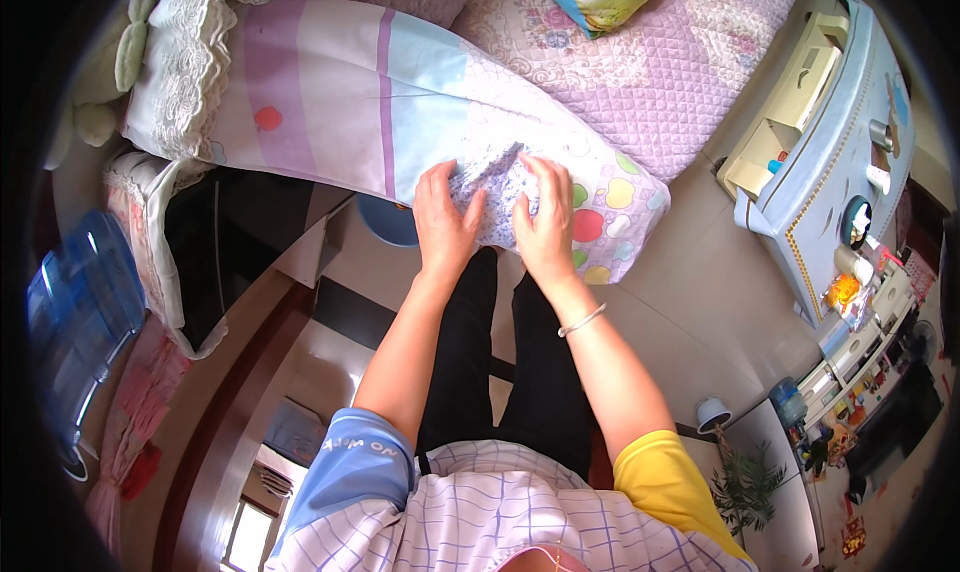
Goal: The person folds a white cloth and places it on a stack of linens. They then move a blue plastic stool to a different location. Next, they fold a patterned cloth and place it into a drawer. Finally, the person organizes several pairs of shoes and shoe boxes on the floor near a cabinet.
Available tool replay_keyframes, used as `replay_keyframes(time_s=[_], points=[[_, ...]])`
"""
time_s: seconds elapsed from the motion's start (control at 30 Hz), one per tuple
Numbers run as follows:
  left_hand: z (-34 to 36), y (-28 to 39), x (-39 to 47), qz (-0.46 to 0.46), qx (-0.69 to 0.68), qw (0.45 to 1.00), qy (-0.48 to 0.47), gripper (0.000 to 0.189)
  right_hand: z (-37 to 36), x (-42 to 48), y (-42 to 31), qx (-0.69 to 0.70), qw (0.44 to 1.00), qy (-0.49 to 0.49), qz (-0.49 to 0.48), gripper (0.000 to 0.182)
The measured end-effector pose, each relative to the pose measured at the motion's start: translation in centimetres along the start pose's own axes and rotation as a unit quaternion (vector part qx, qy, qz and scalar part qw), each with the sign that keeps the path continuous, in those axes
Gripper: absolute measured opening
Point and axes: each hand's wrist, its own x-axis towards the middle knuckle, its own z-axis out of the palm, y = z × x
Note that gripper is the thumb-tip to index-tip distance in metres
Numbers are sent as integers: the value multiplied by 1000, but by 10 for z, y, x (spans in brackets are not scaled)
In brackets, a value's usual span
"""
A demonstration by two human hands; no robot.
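A small white cloth with a blue floral print (501,197) lies creased over the front edge of a long padded surface with a striped, apple-printed cover (337,99). My left hand (444,223) is at the cloth's left side, its thumb on the print and its fingers at the far left edge. On the right side, my right hand (546,212) holds it in the same way, with a silver bangle (582,321) on the wrist. A dark fold rises between both sets of fingertips. The cloth's underside is hidden.
Behind lies a quilted pink bedspread (667,99) with a cushion (611,2). A dark glossy-topped cabinet (240,219) and a blue water bottle (86,302) stand left, a blue basin (386,219) below. Rightward are a blue-covered table (840,167) and a potted plant (742,482).
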Motion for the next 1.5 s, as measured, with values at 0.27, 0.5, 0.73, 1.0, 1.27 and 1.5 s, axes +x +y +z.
replay_keyframes(time_s=[0.27, 0.5, 0.73, 1.0, 1.27, 1.5], points=[[-4, -1, -27, -8, -71, 997, -40, 46, -24, 42, 23, -96, 972, -156, -147, 32], [-13, 18, -36, 57, -12, 998, -14, 46, -46, 26, 15, -58, 957, -223, -176, 16], [-15, 19, -72, 62, -46, 988, -132, 31, -97, -4, 14, -23, 955, -268, -120, 20], [-72, 48, -17, -42, -328, 935, -127, 28, -109, 39, -4, 141, 962, -230, -51, 8], [-97, 71, 22, 187, -245, 944, -115, 27, -138, 54, -49, 140, 948, -216, -187, 9], [-4, 9, -48, 206, -154, 939, -228, 35, -127, -20, 44, -62, 942, -297, -143, 26]])
